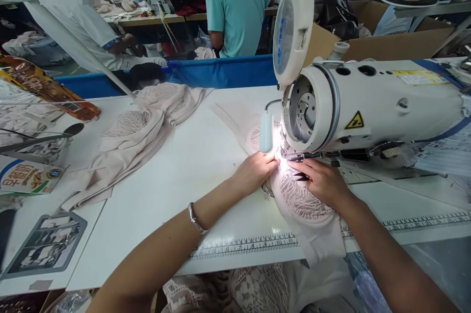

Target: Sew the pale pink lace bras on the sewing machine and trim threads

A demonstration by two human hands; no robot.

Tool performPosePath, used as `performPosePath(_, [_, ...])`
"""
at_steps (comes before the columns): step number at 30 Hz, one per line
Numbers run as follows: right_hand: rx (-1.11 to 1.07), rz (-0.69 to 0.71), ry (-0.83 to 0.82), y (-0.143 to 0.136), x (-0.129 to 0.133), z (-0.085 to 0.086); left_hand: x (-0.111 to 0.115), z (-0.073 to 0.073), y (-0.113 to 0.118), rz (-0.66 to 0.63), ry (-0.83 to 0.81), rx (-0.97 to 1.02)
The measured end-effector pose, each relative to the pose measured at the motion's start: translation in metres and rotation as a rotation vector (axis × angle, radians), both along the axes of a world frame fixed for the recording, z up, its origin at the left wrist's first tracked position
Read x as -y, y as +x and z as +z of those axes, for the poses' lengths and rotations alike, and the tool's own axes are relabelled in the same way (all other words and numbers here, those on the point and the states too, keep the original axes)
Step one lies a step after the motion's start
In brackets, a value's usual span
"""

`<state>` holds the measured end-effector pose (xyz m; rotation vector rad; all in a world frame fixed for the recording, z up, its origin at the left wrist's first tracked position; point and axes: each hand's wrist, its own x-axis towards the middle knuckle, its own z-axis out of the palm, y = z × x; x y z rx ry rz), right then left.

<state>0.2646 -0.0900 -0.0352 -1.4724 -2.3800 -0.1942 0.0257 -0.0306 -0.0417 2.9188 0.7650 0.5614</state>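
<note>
A pale pink lace bra [305, 200] lies under the lit needle area of a white sewing machine [368, 102], its lower band hanging over the table's front edge. My left hand [255, 171] pinches the bra's edge just left of the needle, thumb and fingers together. My right hand [324, 180] rests on the lace cup to the right, index finger stretched toward the needle. Dark pointed blades, apparently thread snips [301, 176], stick out from under its fingers. The presser foot and fingertips are partly washed out by glare.
More pale pink bras [147, 121] lie piled at the left on the white table [176, 175]. A bottle [47, 87], a printed carton [29, 175] and a table cutout [47, 242] are further left. A ruler strip [250, 245] runs along the front edge. Co-workers sit beyond.
</note>
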Motion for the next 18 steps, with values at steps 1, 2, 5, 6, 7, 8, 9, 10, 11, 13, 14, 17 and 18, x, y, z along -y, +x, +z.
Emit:
performPosePath(1, [0.004,0.004,0.008,0.0,0.0,0.0,0.0,0.0,0.001,0.004,0.003,0.002])
performPosePath(2, [0.005,0.006,0.013,-0.001,0.0,0.001,0.0,0.0,0.001,0.007,0.007,0.004])
performPosePath(5, [0.005,0.013,0.023,-0.001,0.0,0.001,0.001,0.0,0.001,0.011,0.016,0.007])
performPosePath(6, [0.003,0.015,0.027,-0.001,0.0,0.001,0.002,0.0,0.001,0.013,0.016,0.008])
performPosePath(7, [-0.002,0.015,0.031,-0.001,-0.001,0.001,0.002,0.0,0.001,0.015,0.015,0.007])
performPosePath(8, [-0.006,0.015,0.029,-0.001,-0.001,0.001,0.001,0.0,0.001,0.016,0.014,0.004])
performPosePath(9, [-0.009,0.014,0.025,-0.002,-0.001,0.001,0.001,-0.001,0.001,0.018,0.014,0.001])
performPosePath(10, [-0.012,0.012,0.019,-0.002,0.0,0.002,0.001,-0.001,0.001,0.022,0.016,-0.003])
performPosePath(11, [-0.017,0.01,0.008,-0.002,0.0,0.002,0.001,-0.001,0.001,0.027,0.02,-0.006])
performPosePath(13, [-0.029,0.005,-0.02,-0.002,0.001,0.003,0.0,0.0,0.002,0.039,0.036,-0.01])
performPosePath(14, [-0.037,0.004,-0.034,-0.002,0.001,0.004,0.0,0.001,0.003,0.046,0.051,-0.008])
performPosePath(17, [-0.071,0.002,-0.052,-0.001,0.002,0.003,0.005,0.007,0.009,0.085,0.102,-0.026])
performPosePath(18, [-0.081,-0.005,-0.057,-0.001,0.002,0.002,0.008,0.01,0.011,0.108,0.114,-0.041])
